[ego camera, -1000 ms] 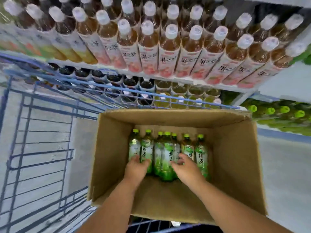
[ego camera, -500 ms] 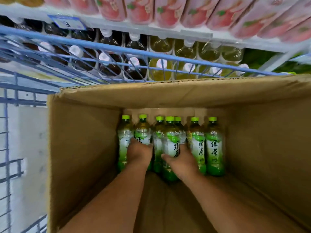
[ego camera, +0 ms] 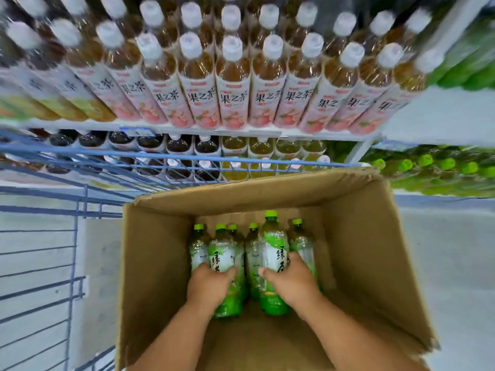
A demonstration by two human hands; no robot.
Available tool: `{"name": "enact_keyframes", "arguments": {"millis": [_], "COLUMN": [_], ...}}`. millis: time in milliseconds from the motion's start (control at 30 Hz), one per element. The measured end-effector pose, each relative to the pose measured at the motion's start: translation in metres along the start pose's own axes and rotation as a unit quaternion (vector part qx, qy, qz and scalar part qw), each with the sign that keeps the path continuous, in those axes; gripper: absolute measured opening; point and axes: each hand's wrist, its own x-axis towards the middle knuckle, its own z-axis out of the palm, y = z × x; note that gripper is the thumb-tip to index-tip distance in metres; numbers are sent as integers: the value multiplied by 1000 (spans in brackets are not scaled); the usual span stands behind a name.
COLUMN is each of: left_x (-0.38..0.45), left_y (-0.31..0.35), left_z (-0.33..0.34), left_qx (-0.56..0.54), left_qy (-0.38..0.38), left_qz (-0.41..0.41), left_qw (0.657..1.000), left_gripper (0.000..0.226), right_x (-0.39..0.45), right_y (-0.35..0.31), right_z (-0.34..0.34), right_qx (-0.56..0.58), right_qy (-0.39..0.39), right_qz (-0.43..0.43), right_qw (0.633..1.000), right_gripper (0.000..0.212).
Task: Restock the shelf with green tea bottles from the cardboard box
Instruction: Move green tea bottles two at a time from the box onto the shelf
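Room: we stand in a shop aisle, looking down past shelving onto a pale floor [ego camera: 442,263].
Cart: at our left we see a blue wire cart [ego camera: 67,210]; its top rail runs across in front of the shelves.
Upper shelf: we face a shelf [ego camera: 187,128] carrying rows of white-capped peach tea bottles [ego camera: 233,84], necks leaning toward us.
Lower shelf: below it we see dark tea bottles [ego camera: 150,141], then yellow tea bottles [ego camera: 261,148] to their right.
Far right shelf: we see green-capped bottles [ego camera: 426,167] lying in a blurred row.
Cardboard box: the cardboard box [ego camera: 160,263] sits open inside the cart, flaps up, with the bottles gathered against its far wall.
Left hand: our left hand [ego camera: 207,285] grips a left green tea bottle [ego camera: 223,261], fingers wrapped round its lower label.
Left bottle axis: its long axis runs upright, cap pointing toward the shelves, base on the box floor or just off it; we cannot tell which.
Remaining bottles: other green tea bottles [ego camera: 198,250] stand upright just beside and behind.
Right hand: our right hand [ego camera: 290,281] holds a right green tea bottle [ego camera: 273,253], fingers curled round its middle.
Right bottle axis: upright, its cap higher than its neighbours' caps.
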Motion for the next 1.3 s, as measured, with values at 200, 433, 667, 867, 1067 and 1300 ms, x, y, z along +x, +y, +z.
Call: {"name": "enact_keyframes", "arguments": {"millis": [200,433,667,867,1067,1300], "left_x": [-97,-219,-335,-420,-479,-498], "left_y": [20,54,89,126,158,219], "left_z": [-25,-15,40,102,155,196], "left_qx": [-32,-99,-129,-136,-143,-159], "left_qy": [42,88,110,90,64,42], "left_qz": [110,175,275,363,413,441], "left_qw": [993,976,947,917,897,882], "left_gripper": [48,43,50,40,49,71], "right_x": [-77,-155,-226,-259,-282,-272], "right_y": [8,46,108,170,217,224], "right_z": [-57,-148,-243,-312,-378,-440], "right_qx": [96,181,234,240,276,308], "right_qy": [57,103,149,231,275,295], "right_qz": [-71,-161,-226,-253,-264,-274], "right_qw": [991,965,934,908,883,862], "right_gripper": [38,38,28,54,41,41]}}
